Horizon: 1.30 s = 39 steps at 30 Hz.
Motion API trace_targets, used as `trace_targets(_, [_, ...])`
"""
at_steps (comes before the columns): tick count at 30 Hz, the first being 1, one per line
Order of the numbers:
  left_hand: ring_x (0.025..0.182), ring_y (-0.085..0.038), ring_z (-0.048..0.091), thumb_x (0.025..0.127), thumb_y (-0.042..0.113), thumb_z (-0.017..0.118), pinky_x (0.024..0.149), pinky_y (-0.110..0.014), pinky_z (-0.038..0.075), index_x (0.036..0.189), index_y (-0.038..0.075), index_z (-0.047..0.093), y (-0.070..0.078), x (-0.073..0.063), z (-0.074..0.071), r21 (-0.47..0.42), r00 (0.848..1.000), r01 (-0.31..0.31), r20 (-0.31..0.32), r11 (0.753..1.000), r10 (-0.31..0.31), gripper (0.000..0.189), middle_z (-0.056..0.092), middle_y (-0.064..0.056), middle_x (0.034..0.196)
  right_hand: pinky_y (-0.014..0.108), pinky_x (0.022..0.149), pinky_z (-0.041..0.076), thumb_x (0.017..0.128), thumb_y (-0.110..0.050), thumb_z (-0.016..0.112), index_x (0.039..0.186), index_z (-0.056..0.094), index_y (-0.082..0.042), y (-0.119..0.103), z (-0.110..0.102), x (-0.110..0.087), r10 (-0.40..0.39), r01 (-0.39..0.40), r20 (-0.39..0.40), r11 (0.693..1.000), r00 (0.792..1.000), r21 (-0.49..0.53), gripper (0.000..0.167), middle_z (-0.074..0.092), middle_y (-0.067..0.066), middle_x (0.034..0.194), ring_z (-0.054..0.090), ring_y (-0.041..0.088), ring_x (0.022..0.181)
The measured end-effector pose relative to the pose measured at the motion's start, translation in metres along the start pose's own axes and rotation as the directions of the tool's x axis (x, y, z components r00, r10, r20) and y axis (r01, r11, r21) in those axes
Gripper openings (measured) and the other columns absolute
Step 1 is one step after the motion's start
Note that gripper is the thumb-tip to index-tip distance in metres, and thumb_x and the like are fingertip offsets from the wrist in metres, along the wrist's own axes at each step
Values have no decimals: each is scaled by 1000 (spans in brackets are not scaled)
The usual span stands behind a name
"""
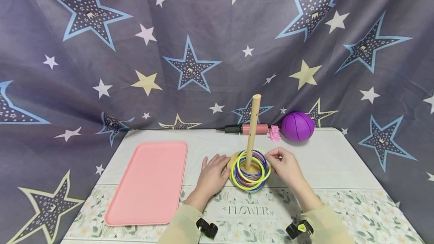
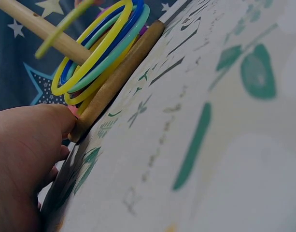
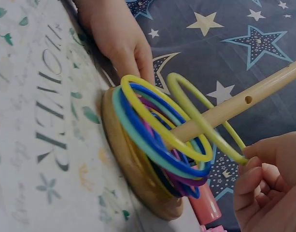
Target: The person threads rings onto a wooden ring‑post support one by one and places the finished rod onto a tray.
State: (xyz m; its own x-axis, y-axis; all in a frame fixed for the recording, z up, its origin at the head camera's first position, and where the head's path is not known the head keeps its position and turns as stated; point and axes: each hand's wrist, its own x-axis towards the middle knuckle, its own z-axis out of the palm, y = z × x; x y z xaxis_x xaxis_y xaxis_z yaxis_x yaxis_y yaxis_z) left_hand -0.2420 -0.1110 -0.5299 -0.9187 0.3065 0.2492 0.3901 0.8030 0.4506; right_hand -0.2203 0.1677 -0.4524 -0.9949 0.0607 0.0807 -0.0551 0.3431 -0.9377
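Observation:
A wooden post [image 1: 252,131] rises from a round wooden base [image 2: 114,77]. Around its foot lies a pile of yellow, blue, teal and purple rings [image 3: 152,128]. Higher on the post, a yellow ring [image 3: 205,123] encircles it at a tilt, apart from the pile in the right wrist view. My right hand [image 1: 285,165] pinches that ring's outer edge between thumb and fingertips. On the other side, my left hand [image 1: 213,174] rests with fingers extended, its thumb side against the rim of the base; the left wrist view shows this contact close up.
To the left lies a pink tray [image 1: 147,183]. Behind the post are a pink and black hand pump [image 1: 254,128], a small pink object [image 1: 274,133] and a purple ball [image 1: 298,127]. A star-patterned curtain [image 1: 190,18] hangs along the table's back edge.

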Motion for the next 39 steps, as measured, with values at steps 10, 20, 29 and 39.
trace_targets(10, [157,-35,45,112,31,60,133,-70,14,157,15,64,-1,1,0,2,1000,-3,0,1000,3,47,59,-7,162,24,45,43,105,-18,78,109,72,1,7,2,-3,16,-16,37,1000,999,-15,20,62,6,79,52,11,55])
trace_targets(20, [157,-38,45,112,29,62,133,-70,15,156,11,64,0,2,-8,-46,1000,10,18,999,-9,47,58,-13,162,23,53,48,103,-16,79,109,76,-1,2,-2,2,-35,34,-1,993,999,-110,16,71,10,96,57,11,62])
trace_targets(29, [157,-40,44,112,24,62,134,-64,20,157,7,62,3,0,-18,-62,1000,9,-9,998,-10,47,57,-16,162,21,58,49,101,-15,82,117,78,-1,-15,-2,6,-113,111,-24,990,993,-84,21,71,9,100,58,10,68])
trace_targets(39, [157,-42,43,111,24,63,133,-66,20,159,7,59,-2,-7,-41,-34,998,34,-52,999,-36,51,56,-17,163,21,51,48,100,-13,83,124,76,-2,-24,7,8,-145,145,10,989,989,28,27,69,11,105,55,7,63])
